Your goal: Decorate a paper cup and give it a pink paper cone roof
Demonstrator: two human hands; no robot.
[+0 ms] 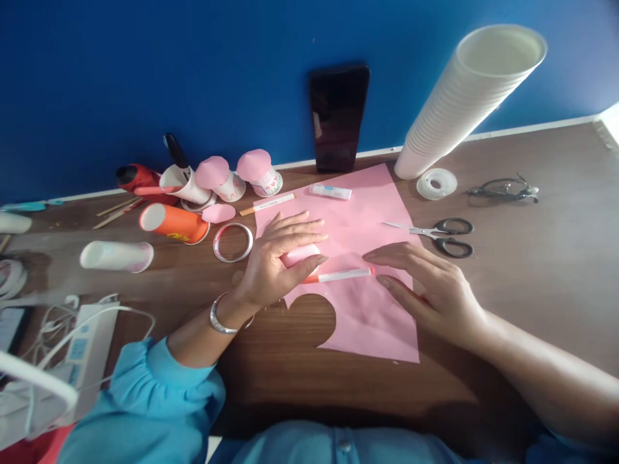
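Note:
My left hand (285, 251) has its fingers stretched out and its thumb apart. Between thumb and index finger shows a small pink object (297, 255) with a whitish edge; the hand covers most of it, and I cannot tell its kind. Just below the thumb lies an orange-and-white marker (338, 276). At the marker's right end is my right hand (430, 290), its thumb and index finger apart on either side of the tip, not visibly gripping. Under both hands spreads a pink paper sheet (367, 322) with a round cut-out on its lower edge. A glue stick (331, 191) rests near its top.
Black-handled scissors (452, 237) overlap the sheet's right edge. A tall stack of paper cups (464, 103) leans by the wall near a tape roll (436, 184). To the left stand pink-topped cups (261, 173), an orange cup (175, 223) and a tape ring (233, 242). A phone (338, 116) leans upright.

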